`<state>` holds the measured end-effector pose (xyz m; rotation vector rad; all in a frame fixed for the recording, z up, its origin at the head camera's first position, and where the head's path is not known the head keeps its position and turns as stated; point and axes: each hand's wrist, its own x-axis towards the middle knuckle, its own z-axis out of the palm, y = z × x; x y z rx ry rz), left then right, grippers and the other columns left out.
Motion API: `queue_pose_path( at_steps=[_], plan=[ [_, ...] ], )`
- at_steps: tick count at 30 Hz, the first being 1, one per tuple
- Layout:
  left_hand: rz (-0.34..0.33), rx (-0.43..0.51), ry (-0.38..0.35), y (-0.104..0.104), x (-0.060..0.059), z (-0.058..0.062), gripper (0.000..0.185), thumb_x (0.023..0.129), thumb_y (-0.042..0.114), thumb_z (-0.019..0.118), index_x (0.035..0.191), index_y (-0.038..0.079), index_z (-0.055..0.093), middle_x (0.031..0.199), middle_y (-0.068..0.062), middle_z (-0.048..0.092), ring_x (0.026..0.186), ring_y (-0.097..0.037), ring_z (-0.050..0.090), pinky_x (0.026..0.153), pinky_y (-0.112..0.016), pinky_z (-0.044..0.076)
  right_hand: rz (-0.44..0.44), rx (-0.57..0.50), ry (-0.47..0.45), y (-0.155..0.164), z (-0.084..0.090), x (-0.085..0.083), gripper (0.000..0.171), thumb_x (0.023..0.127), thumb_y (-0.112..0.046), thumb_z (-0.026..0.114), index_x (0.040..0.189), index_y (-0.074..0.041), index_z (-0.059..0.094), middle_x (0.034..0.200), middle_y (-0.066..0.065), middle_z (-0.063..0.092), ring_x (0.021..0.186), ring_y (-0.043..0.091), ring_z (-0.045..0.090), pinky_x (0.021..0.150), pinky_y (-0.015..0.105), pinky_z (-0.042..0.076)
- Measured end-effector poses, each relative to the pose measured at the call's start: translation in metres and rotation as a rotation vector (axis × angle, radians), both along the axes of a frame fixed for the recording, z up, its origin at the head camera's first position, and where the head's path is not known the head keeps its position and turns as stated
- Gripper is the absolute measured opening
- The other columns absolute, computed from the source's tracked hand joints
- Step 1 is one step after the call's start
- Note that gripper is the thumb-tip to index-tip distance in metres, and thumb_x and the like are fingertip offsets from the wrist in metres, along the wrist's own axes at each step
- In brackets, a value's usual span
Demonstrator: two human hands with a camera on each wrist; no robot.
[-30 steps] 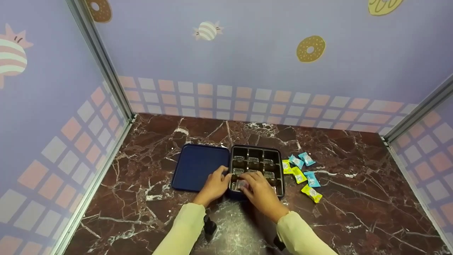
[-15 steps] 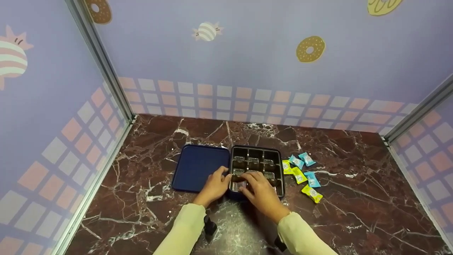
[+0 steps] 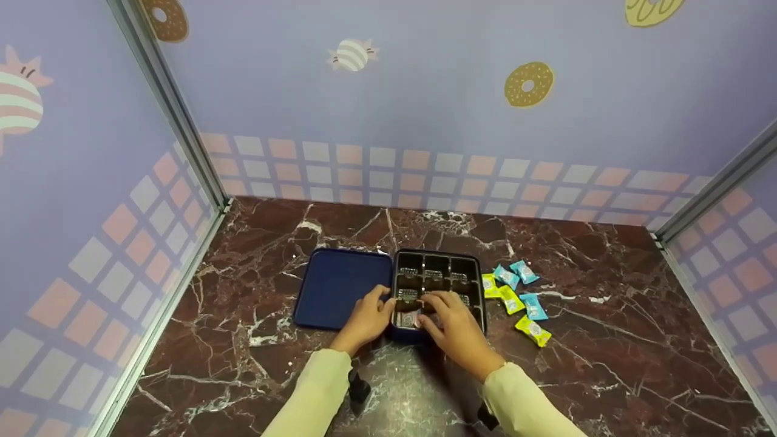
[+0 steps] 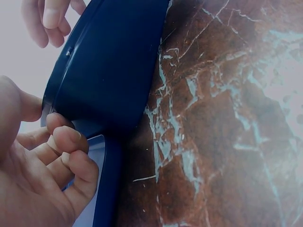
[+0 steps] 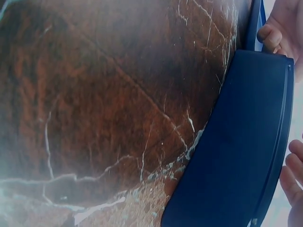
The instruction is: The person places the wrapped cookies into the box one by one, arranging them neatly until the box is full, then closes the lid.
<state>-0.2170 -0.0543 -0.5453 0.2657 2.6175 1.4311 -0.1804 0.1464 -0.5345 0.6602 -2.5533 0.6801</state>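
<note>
While the dark blue box [image 3: 438,290] sits mid-bench, it is gripped at its near-left edge by the left hand [image 3: 366,317].
Curled fingers of the right hand [image 3: 452,321] are set over the near compartments, pinching a wrapped sweet [image 3: 408,318]; the lid [image 3: 340,286] lies alongside left, loose sweets [image 3: 516,294] right, on the marble bench [image 3: 607,340].

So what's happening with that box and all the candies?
A person is working at a dark blue box with small compartments on a marble table. The left hand holds the box's left edge, beside the lid lying flat next to it. The right hand reaches into the near compartments, where a wrapped candy sits. Several compartments already hold wrapped pieces. Loose blue and yellow candies wait on the table to the right of the box.
</note>
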Motion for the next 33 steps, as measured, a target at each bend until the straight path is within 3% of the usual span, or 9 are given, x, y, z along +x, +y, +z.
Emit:
queue_pose_path(
  at_steps=[5, 12, 20, 33],
  plan=[
    [-0.005, 0.001, -0.004, 0.0, 0.0, 0.001, 0.032, 0.1, 0.021, 0.05, 0.126, 0.003, 0.053, 0.061, 0.004, 0.039, 0.052, -0.012, 0.038, 0.055, -0.027, 0.033, 0.0, -0.01, 0.013, 0.004, 0.0, -0.001, 0.034, 0.086, -0.019, 0.073, 0.117, -0.009, 0.065, 0.115, 0.003, 0.061, 0.094, 0.014, 0.055, 0.079, 0.03, 0.052],
    [0.007, -0.006, 0.007, 0.0, -0.001, 0.002, 0.03, 0.1, 0.021, 0.051, 0.124, 0.003, 0.054, 0.06, 0.005, 0.038, 0.052, -0.012, 0.037, 0.055, -0.027, 0.032, -0.024, -0.006, -0.003, 0.01, 0.0, -0.002, 0.032, 0.088, -0.02, 0.072, 0.117, -0.01, 0.065, 0.117, 0.006, 0.062, 0.105, 0.02, 0.057, 0.092, 0.039, 0.049],
    [0.015, -0.011, 0.005, 0.0, 0.0, 0.002, 0.031, 0.099, 0.021, 0.052, 0.125, 0.003, 0.054, 0.062, 0.004, 0.04, 0.054, -0.013, 0.039, 0.055, -0.028, 0.034, -0.046, -0.019, -0.005, 0.014, 0.001, -0.001, 0.032, 0.087, -0.016, 0.072, 0.117, -0.008, 0.065, 0.119, 0.012, 0.061, 0.111, 0.025, 0.057, 0.096, 0.044, 0.047],
    [0.012, -0.016, -0.005, 0.001, 0.0, 0.002, 0.031, 0.099, 0.02, 0.051, 0.126, 0.003, 0.054, 0.062, 0.003, 0.04, 0.054, -0.014, 0.039, 0.056, -0.028, 0.033, -0.061, -0.005, 0.131, 0.025, -0.002, -0.002, 0.031, 0.082, -0.013, 0.076, 0.111, -0.005, 0.066, 0.113, 0.012, 0.061, 0.104, 0.026, 0.058, 0.089, 0.043, 0.048]
  ],
)
